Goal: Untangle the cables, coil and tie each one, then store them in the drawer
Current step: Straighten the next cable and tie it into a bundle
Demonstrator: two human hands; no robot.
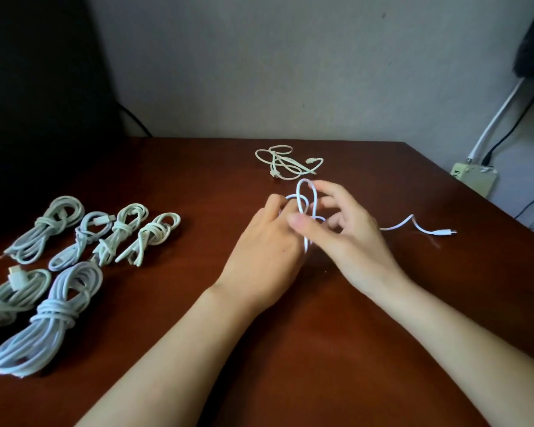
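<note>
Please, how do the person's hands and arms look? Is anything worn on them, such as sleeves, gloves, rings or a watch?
Both are bare. The left hand and the right hand have no gloves and no rings that show. The left forearm and the right forearm show no sleeve, watch or bracelet down to the picture's lower edge.

A home room: wooden desk (198, 180), plain wall (259, 72), floor power strip (475, 178).

White cable (305, 192): the stretch between the raised loop and the loose tail is hidden behind both hands. Left hand (265, 241): fingertips curl out of sight. Right hand (346, 232): palm side unseen. Plug (443, 232): too small to tell its type. Leftmost coiled bundle (10, 297): cut by the frame edge. Forearms cut at the bottom.
</note>
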